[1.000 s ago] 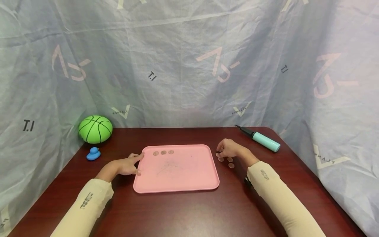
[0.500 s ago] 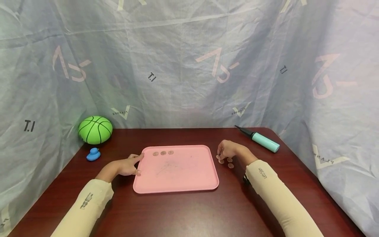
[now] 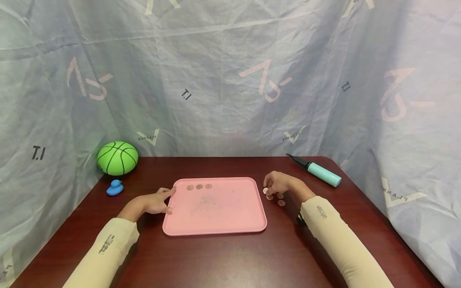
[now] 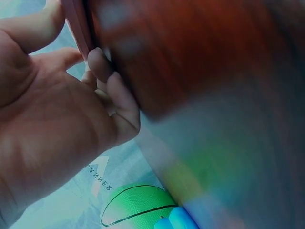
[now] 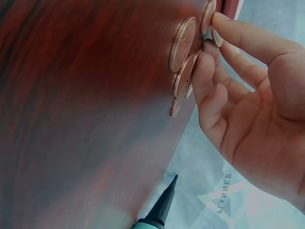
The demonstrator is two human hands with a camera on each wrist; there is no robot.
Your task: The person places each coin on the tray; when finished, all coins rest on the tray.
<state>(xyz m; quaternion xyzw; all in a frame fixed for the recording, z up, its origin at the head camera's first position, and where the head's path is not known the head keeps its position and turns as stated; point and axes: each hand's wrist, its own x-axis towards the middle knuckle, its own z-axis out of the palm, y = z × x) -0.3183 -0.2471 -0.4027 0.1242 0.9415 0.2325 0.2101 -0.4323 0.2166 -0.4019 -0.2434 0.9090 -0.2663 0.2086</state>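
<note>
A pink tray [image 3: 216,220] lies mid-table with three copper coins [image 3: 199,187] in a row at its far left. My left hand [image 3: 166,200] grips the tray's left rim [image 4: 78,24], thumb on top and fingers curled beneath. Several more coins [image 3: 280,199] lie on the wood just right of the tray. My right hand [image 3: 267,189] hovers curled over them. In the right wrist view its thumb and forefinger [image 5: 210,33] pinch at the coin [image 5: 208,16] nearest the tray, while other coins [image 5: 183,43] lie flat beside it.
A green ball [image 3: 117,158] and a small blue duck [image 3: 115,188] sit at the back left corner. A teal hand pump [image 3: 318,172] lies at the back right. Grey cloth walls close the table's far and side edges.
The right hand's fingers have settled slightly lower onto the coins beside the tray. The left hand and the tray have not moved.
</note>
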